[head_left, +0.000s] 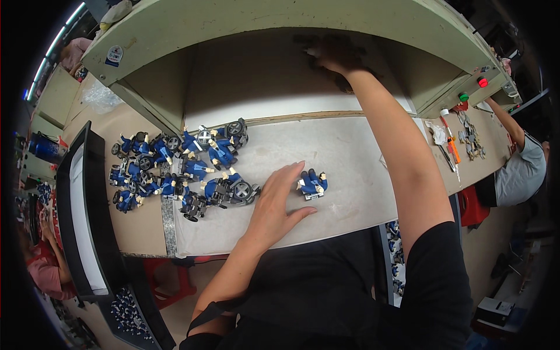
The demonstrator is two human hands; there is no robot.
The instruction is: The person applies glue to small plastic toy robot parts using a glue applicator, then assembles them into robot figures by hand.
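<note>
My left hand (274,210) hovers over the white work surface (332,140), its thumb and fingers apart with nothing between them. Just right of its fingers sits one small blue toy figure (313,184) on a grey base. To its left is a cluster of blue toy figures with black-wheeled wheelchairs (204,169), the closest wheel near my wrist and knuckles. My right hand (338,56) reaches deep into the shaded recess of the green cabinet (274,14). Dark objects (347,87) lie around it there; its fingers are too shadowed to make out.
A long black tray (87,216) stands at the left, above a bin of small blue parts (131,315). Red and green buttons (483,82) sit on the cabinet's right side. An orange-handled tool (454,150) lies on the right bench, where a person in a grey shirt (522,175) works.
</note>
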